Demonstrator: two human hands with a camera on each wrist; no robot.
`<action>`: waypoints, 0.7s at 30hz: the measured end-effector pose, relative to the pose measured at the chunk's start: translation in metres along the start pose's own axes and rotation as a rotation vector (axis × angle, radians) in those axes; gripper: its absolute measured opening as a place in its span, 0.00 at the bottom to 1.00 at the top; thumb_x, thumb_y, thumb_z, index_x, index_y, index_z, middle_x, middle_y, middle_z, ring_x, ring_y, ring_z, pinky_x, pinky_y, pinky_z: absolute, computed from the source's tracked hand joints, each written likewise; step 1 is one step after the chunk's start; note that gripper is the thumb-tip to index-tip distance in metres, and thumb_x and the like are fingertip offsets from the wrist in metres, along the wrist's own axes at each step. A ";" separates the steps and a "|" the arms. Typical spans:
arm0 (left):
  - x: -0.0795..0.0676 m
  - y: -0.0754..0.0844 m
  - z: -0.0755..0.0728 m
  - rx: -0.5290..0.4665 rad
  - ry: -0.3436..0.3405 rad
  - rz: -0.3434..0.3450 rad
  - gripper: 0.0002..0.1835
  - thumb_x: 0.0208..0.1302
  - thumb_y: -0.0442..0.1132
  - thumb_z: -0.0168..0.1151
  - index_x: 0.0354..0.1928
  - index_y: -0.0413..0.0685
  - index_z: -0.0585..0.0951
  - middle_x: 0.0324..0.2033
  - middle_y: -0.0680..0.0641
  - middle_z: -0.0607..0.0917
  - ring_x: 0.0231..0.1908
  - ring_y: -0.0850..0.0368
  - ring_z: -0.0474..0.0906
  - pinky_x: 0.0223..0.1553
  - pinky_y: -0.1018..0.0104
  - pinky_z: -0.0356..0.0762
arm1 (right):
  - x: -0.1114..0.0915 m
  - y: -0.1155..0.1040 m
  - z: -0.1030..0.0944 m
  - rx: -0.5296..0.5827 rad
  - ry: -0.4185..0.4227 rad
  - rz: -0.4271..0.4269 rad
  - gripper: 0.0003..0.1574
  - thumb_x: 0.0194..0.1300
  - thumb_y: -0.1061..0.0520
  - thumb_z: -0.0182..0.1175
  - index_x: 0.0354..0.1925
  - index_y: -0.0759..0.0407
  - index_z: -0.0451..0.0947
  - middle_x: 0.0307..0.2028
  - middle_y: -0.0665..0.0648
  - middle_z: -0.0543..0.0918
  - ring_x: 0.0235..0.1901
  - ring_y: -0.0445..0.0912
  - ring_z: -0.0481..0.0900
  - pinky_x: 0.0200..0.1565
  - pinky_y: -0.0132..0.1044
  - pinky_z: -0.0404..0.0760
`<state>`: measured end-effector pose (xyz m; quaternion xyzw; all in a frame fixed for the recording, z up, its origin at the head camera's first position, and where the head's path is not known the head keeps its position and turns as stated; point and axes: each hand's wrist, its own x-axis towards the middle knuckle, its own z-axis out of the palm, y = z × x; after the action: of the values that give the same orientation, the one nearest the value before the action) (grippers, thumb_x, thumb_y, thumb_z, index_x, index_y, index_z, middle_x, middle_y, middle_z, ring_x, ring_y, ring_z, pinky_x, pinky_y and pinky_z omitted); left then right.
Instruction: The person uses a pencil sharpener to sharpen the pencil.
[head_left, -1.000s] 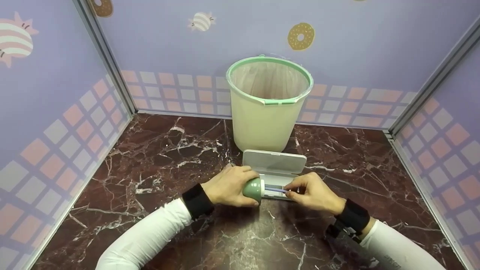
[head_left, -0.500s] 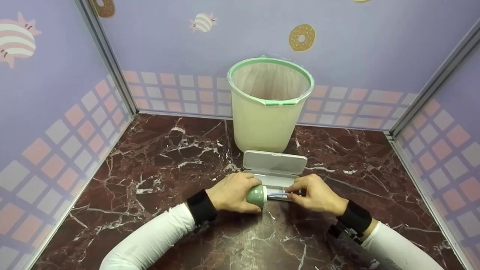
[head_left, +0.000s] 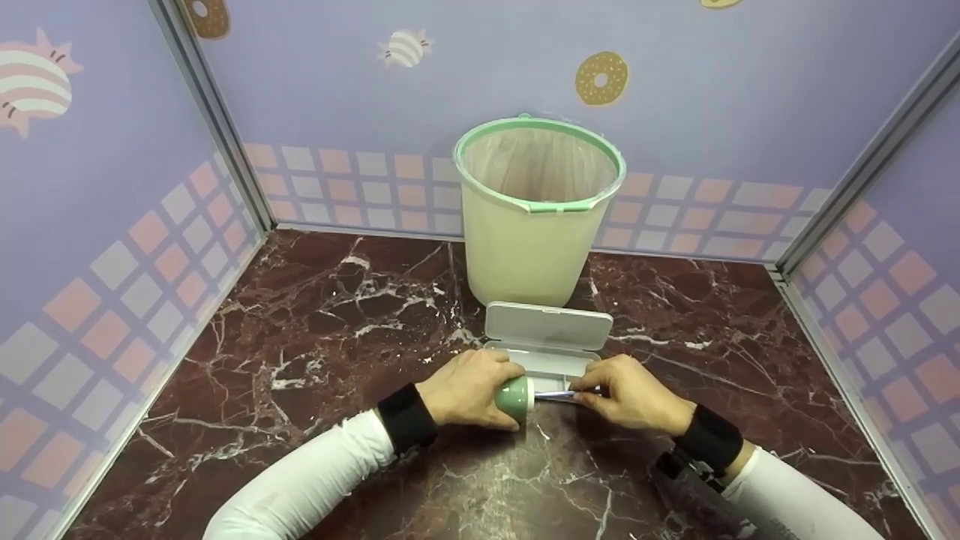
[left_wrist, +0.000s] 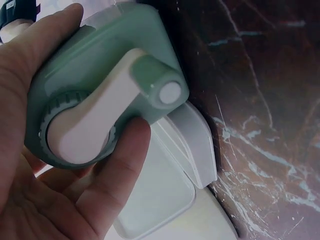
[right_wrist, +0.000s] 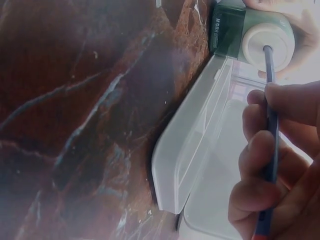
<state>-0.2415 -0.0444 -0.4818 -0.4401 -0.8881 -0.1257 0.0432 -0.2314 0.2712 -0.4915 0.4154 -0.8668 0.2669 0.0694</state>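
Observation:
A green crank pencil sharpener (left_wrist: 115, 55) with a white crank arm is gripped by my left hand (head_left: 469, 388), fingers and thumb around its body. Its round white front faces right. My right hand (head_left: 630, 394) pinches a dark blue pencil (right_wrist: 272, 130), whose far end sits in the hole of that white front. The pencil's tip is hidden inside. Just behind both hands lies a white pencil case (head_left: 551, 326) with its lid raised. In the right wrist view the sharpener stands close beside the case's end.
A tall pale bin (head_left: 532, 247) with a green rim and clear liner stands behind the pencil case. The dark red marbled tabletop (head_left: 337, 315) is bounded by patterned panels (head_left: 360, 97) at the back and sides.
My left hand and the sharpener have shifted slightly toward me and to the right. The right hand has moved slightly toward me, still pinching the pencil.

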 end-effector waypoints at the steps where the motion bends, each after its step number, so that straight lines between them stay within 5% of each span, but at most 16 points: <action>1: 0.000 0.001 0.000 0.008 0.000 -0.001 0.33 0.50 0.61 0.89 0.52 0.52 0.89 0.40 0.53 0.87 0.33 0.65 0.75 0.32 0.71 0.77 | 0.000 0.000 0.001 -0.002 -0.001 -0.002 0.09 0.64 0.65 0.76 0.43 0.55 0.96 0.28 0.49 0.88 0.26 0.40 0.79 0.33 0.30 0.77; 21: -0.003 0.010 0.000 0.025 -0.020 -0.052 0.31 0.52 0.59 0.89 0.54 0.54 0.89 0.39 0.55 0.86 0.33 0.65 0.76 0.32 0.73 0.78 | -0.001 -0.004 0.012 0.003 -0.005 0.019 0.10 0.65 0.65 0.74 0.44 0.56 0.95 0.30 0.48 0.91 0.28 0.33 0.79 0.35 0.34 0.83</action>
<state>-0.2313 -0.0410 -0.4805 -0.4176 -0.9011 -0.1113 0.0365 -0.2265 0.2636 -0.5007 0.4079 -0.8706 0.2676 0.0639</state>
